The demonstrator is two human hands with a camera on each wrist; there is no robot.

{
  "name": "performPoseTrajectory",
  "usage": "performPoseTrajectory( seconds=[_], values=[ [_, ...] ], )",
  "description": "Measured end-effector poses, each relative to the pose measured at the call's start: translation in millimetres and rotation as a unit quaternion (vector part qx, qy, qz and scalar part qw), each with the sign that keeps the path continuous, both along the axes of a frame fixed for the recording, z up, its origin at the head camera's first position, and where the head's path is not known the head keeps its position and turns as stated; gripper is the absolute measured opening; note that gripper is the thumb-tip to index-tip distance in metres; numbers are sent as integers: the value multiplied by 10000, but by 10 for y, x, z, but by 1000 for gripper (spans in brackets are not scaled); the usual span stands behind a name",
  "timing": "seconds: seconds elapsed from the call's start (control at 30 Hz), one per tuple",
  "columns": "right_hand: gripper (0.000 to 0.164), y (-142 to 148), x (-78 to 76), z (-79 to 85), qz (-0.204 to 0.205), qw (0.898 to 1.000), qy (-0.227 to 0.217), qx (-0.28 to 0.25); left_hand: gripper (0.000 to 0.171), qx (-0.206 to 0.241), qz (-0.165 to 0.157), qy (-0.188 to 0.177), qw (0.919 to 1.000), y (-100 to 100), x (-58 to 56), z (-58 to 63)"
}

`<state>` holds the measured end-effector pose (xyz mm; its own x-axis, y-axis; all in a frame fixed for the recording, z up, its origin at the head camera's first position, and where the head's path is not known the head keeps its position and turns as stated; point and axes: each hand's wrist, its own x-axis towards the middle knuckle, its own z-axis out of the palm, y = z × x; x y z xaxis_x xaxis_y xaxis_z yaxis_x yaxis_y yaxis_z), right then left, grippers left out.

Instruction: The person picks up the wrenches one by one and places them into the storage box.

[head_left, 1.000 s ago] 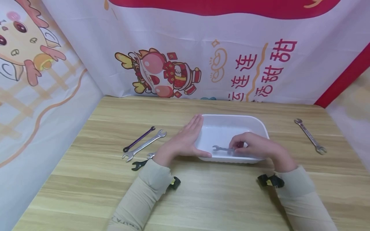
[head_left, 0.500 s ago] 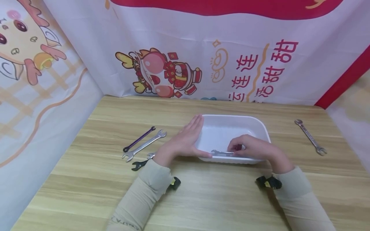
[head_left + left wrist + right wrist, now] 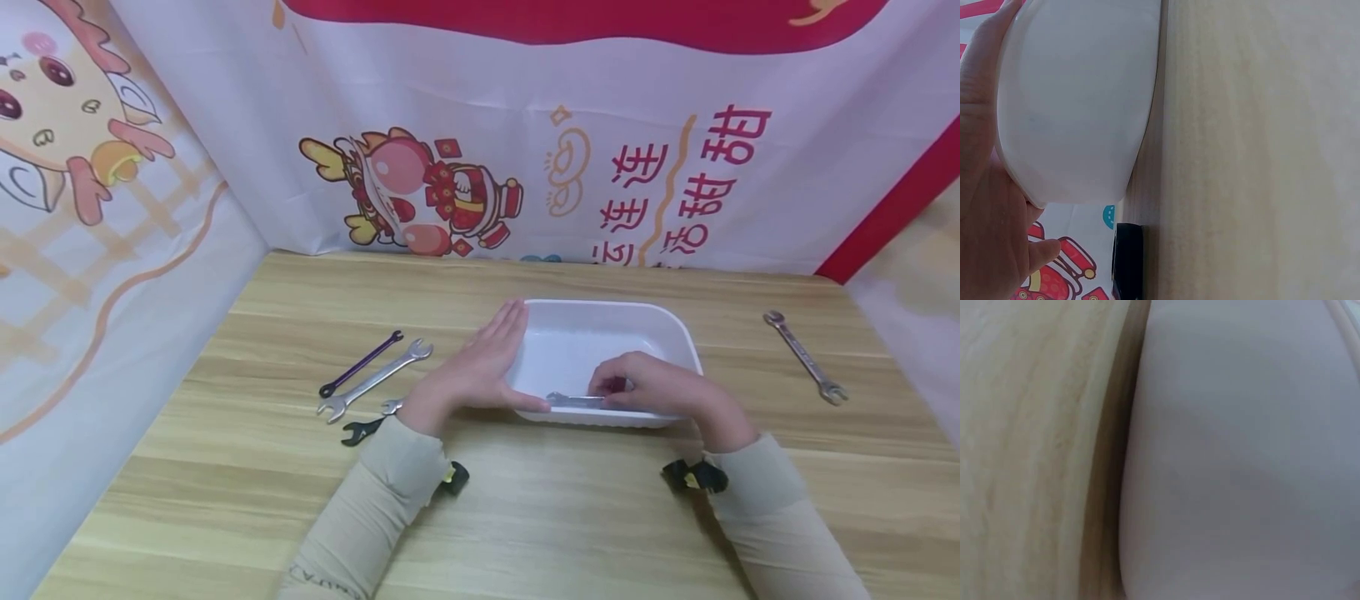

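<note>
A white plastic basin [image 3: 592, 313] stands on the wooden table. My left hand [image 3: 483, 358] rests along its left rim with straight fingers, the thumb lying over the near rim; the left wrist view has the palm against the basin's outer wall. Inside the basin, my right hand [image 3: 645, 383] pinches a small silver open-end wrench [image 3: 573, 401] low along the near wall. Its right end is hidden under the fingers. Only the basin's outer wall [image 3: 1241, 462] and the table show in the right wrist view, not the right hand.
Left of the basin lie a purple wrench [image 3: 362, 364], a larger silver wrench [image 3: 375, 380] and a black wrench [image 3: 362, 430], with another silver wrench end [image 3: 392, 406] partly behind the left wrist. Another silver wrench [image 3: 805, 358] lies far right. A printed cloth [image 3: 465, 83] hangs behind the table.
My right hand has lowered the small wrench toward the near wall of the basin, and its tilt has flattened out. The left hand has stayed on the rim.
</note>
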<state>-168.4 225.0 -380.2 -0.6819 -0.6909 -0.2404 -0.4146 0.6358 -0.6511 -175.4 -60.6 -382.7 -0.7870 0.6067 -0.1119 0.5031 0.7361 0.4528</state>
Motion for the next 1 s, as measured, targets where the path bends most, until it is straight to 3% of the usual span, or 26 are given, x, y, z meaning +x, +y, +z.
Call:
performPoseTrajectory(
  seconds=[0.53,1.0],
  values=[
    [14,-7,15,7,-130,9996,-25,262,135,-6,-25,21,10000,-1,2,-2],
    [14,-21,19,2,-133,9998,12,179,134,-58,-4,28,10000,2,1,6]
  ],
)
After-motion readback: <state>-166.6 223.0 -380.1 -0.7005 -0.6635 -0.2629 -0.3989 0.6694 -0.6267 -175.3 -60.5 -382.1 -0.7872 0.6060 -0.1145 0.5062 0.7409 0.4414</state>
